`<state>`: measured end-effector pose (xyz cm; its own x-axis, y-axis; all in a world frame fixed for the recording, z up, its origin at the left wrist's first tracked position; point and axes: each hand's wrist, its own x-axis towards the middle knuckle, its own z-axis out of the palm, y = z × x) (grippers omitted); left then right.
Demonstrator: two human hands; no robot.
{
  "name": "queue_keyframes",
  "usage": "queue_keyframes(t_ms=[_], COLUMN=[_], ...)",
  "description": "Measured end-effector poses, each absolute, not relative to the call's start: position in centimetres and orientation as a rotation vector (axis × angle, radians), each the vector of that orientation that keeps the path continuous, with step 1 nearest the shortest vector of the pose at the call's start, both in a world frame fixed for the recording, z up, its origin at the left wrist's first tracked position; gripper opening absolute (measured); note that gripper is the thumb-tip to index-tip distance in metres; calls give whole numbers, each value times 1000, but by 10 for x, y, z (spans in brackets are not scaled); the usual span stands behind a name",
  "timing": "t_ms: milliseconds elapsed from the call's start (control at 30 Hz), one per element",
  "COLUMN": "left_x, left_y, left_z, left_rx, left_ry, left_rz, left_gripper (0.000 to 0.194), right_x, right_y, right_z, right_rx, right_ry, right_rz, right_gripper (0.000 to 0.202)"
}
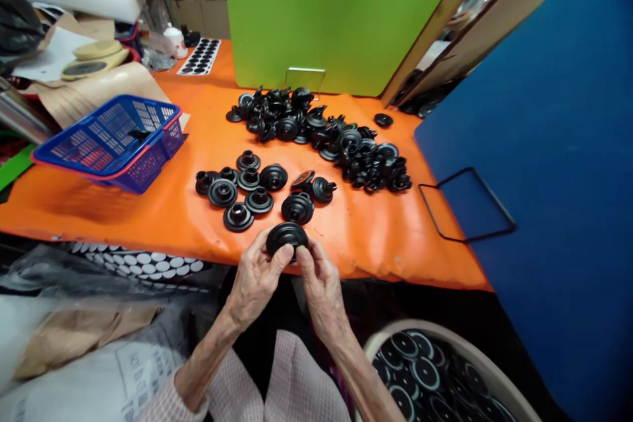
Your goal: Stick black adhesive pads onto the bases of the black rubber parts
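Through the head camera I have both hands on one black disc [287,236], at the table's [366,237] near edge. My left hand [254,277] grips its left side and my right hand [320,283] its right, both grips narrow, thumbs close together on the near rim. The disc is tilted, its ridged face showing; I cannot tell whether its underside touches the orange cover.

Just beyond it I see a loose group [238,213] of similar parts, several with stubby necks pointing up. Farther back, a dense heap [287,128] stretches rightward in front of the green board [336,13], with a single part [383,120] lying apart at the right. A blue basket [143,168] stands on the left. Low on my right, a tub [469,341] holds many black rounds [425,372], beside the blue board [544,145].
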<state>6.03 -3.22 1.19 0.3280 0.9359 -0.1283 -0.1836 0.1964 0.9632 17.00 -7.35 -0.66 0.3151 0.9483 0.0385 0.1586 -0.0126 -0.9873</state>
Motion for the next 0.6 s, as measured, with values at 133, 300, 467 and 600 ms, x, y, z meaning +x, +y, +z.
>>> queue_keyframes(t_ms=[133, 300, 467, 600], left_x=[64, 76, 86, 83], left_y=[8, 65, 86, 69], left_z=[12, 17, 21, 19], left_rx=[1153, 1764, 2268, 2338], left_ry=[929, 1177, 1489, 1514], left_rz=[920, 993, 946, 1076], left_gripper=[46, 41, 46, 31], right_x=[200, 282, 333, 338], right_y=[-53, -5, 42, 47], right_z=[-3, -15, -38, -47], right_rx=[-1594, -1872, -1965, -1953], right_ry=[-1301, -1286, -1347, -1495], right_rz=[702, 243, -31, -77], right_gripper=[46, 31, 25, 14])
